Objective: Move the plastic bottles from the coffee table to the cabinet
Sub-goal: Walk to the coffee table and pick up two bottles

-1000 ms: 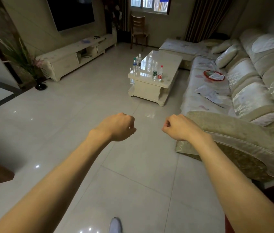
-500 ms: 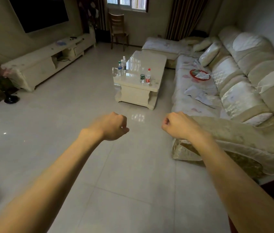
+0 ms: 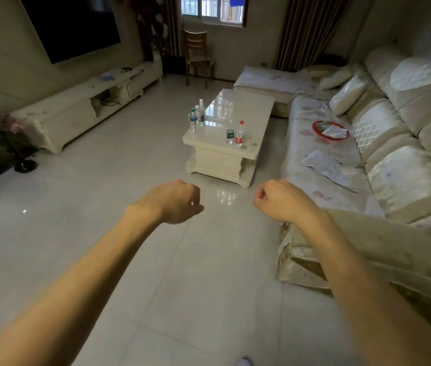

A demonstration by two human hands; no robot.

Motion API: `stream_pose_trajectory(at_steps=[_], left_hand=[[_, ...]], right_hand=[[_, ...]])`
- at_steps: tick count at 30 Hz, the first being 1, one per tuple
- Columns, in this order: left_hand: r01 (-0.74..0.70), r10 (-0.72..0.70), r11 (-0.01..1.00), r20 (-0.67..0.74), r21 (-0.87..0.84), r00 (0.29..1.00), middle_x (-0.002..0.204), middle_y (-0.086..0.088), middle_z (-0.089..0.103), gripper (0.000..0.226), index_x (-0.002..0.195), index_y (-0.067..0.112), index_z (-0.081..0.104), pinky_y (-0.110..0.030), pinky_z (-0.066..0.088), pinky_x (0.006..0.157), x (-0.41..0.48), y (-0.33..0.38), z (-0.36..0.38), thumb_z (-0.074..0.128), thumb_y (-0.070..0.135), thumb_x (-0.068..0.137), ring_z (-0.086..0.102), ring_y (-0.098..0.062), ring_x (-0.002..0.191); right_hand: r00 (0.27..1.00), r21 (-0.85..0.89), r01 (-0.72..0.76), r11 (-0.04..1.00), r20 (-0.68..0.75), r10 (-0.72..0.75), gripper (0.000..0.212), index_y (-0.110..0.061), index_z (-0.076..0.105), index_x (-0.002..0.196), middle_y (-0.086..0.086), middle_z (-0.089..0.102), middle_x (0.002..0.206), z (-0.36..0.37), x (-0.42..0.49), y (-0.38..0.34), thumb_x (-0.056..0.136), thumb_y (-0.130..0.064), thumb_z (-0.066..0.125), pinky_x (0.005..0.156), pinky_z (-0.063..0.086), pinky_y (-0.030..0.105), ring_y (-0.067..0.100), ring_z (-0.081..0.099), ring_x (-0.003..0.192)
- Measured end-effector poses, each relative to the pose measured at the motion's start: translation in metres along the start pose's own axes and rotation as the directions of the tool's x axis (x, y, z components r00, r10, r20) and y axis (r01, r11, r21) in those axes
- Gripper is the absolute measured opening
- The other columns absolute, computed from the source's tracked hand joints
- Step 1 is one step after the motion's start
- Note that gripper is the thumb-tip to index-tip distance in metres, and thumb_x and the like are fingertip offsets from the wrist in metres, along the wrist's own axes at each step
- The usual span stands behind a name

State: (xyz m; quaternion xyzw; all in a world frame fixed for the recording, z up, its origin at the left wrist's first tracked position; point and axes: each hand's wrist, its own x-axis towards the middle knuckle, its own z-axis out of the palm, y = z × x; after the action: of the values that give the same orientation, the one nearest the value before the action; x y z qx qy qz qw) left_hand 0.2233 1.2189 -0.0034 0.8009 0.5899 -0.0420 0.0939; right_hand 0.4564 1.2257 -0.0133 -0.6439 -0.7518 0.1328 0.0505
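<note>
A cream coffee table [image 3: 219, 154] with a glossy top stands ahead on the tiled floor. Near its front edge are a red-capped bottle [image 3: 239, 133] and a shorter green-labelled bottle [image 3: 230, 135]. At its left corner stands a cluster of three clear bottles [image 3: 197, 118]. The long low white cabinet [image 3: 77, 117] runs along the left wall under the television. My left hand [image 3: 174, 202] and my right hand [image 3: 279, 200] are held out in front of me, both curled into loose fists with nothing in them, well short of the table.
A cream sofa [image 3: 383, 159] fills the right side, its arm close by my right forearm, with a red tray [image 3: 330, 130] and papers on the seat. A potted plant [image 3: 0, 138] stands at the left. A wooden chair [image 3: 197, 52] sits below the window.
I have come closer to the coffee table, which now looks larger. Both fists hold the same pose in front of me.
</note>
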Motion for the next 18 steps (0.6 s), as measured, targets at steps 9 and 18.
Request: stream_pose_trajectory(at_steps=[9, 18], left_hand=[[0.037, -0.036, 0.999, -0.021, 0.009, 0.999, 0.106, -0.003, 0.065, 0.029, 0.108, 0.022, 0.061, -0.028, 0.043, 0.072, 0.103, 0.032, -0.015, 0.048, 0.043, 0.093, 0.059, -0.022, 0.095], [0.034, -0.034, 0.999, -0.017, 0.017, 0.999, 0.106, -0.003, 0.065, 0.029, 0.108, 0.022, 0.061, -0.029, 0.041, 0.071, 0.187, 0.019, -0.035, 0.049, 0.043, 0.093, 0.057, -0.019, 0.091]], right_hand=[[0.999, 0.002, 0.028, 1.000, 0.026, -0.028, 0.025, -0.015, 0.067, 0.080, 0.009, 0.068, 0.088, -0.031, 0.090, 0.088, 0.086, -0.031, 0.049, 0.075, 0.054, 0.040, 0.031, 0.063, 0.085], [0.999, 0.022, 0.024, 0.999, 0.037, -0.025, 0.023, -0.009, 0.066, 0.078, 0.010, 0.066, 0.078, -0.042, 0.171, 0.105, 0.084, -0.024, 0.050, 0.067, 0.053, 0.038, 0.030, 0.062, 0.078]])
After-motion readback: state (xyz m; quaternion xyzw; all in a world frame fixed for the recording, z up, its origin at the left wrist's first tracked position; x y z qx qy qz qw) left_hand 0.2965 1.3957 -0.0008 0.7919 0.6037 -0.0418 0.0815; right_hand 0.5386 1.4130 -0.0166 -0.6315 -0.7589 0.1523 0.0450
